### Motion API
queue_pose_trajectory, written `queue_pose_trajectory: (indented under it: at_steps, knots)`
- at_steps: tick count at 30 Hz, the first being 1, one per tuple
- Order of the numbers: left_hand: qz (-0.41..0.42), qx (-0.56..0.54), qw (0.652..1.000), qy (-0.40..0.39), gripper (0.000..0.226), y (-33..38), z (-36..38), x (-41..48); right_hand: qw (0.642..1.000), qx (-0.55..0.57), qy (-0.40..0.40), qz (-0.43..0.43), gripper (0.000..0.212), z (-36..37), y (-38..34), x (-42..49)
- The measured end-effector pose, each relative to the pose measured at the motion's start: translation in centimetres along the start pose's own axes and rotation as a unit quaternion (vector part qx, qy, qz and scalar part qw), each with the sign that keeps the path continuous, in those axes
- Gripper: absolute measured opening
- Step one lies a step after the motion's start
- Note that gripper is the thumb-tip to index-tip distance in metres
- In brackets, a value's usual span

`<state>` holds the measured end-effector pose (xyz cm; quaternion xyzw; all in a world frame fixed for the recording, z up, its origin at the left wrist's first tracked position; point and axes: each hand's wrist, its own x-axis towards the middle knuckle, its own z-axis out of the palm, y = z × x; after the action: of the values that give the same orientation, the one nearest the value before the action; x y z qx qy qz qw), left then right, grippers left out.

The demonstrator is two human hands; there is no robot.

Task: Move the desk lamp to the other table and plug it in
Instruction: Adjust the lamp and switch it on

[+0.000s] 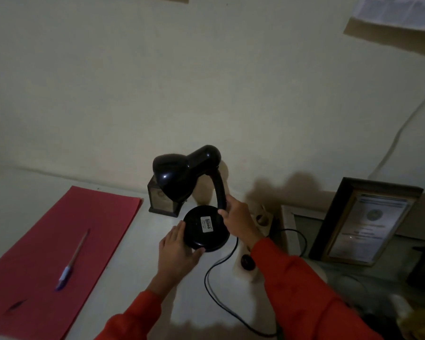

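Note:
A black desk lamp point(187, 175) with a round base point(196, 231) and a bent neck stands near the wall on a white table point(133, 253). My right hand point(238, 219) grips the neck just above the base. My left hand point(177, 249) holds the base's front left edge. The lamp's black cord point(214, 290) loops over the table toward me. A black plug point(247, 262) sits in a white power strip point(258, 244) right of the base, partly hidden by my right sleeve. The room is dim.
A red sheet point(59, 241) with a pen point(71, 263) on it lies at the left. A small dark box point(161, 202) stands behind the lamp. Framed certificates point(361, 222) lean against the wall at the right. A white cable point(402, 126) runs up the wall.

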<state>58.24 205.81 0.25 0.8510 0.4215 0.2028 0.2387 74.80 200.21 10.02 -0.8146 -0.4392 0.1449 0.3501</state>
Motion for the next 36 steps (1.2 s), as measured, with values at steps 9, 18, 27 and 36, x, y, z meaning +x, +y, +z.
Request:
queue_pose_trajectory:
  at_steps: [9,18,27,36]
  knots:
    - [-0.005,0.024,1.0,0.015,0.091,0.7,0.9,1.8,1.0,0.011,-0.014,-0.001,0.019,-0.4,0.8,2.5]
    - [-0.03,0.011,0.999,0.01,0.092,1.1,0.7,1.8,1.0,0.002,-0.009,-0.013,0.018,-0.3,0.8,2.1]
    - [-0.042,-0.001,0.999,-0.004,0.085,2.2,0.5,0.1,1.0,-0.001,-0.011,0.018,0.019,-0.1,0.5,1.1]
    - [0.037,0.047,0.998,-0.037,0.069,1.7,-1.4,0.7,0.997,-0.044,-0.03,0.049,0.032,0.2,0.1,-0.6]
